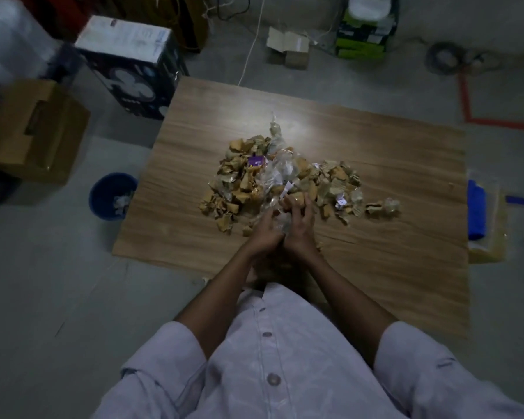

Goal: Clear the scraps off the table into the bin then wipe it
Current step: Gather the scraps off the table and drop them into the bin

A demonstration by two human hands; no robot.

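My left hand [265,230] and right hand [300,227], both grips curled, clutch scraps [242,182] at the pile's near edge. The pile sits central on the surface [390,140]; the bin [111,196] stands on the floor [58,282], left.

Your scraps [242,182] lie in one big heap in the middle of the wooden table [390,252]. They are torn brown card bits, crinkly clear plastic, some white paper and one purple piece. Your left hand [265,234] and right hand [300,226] cup some at the near side. The round blue bin [102,204] stands on the floor just left of the table, with white bits inside. A blue cloth [477,210] lies just past the table's right edge.
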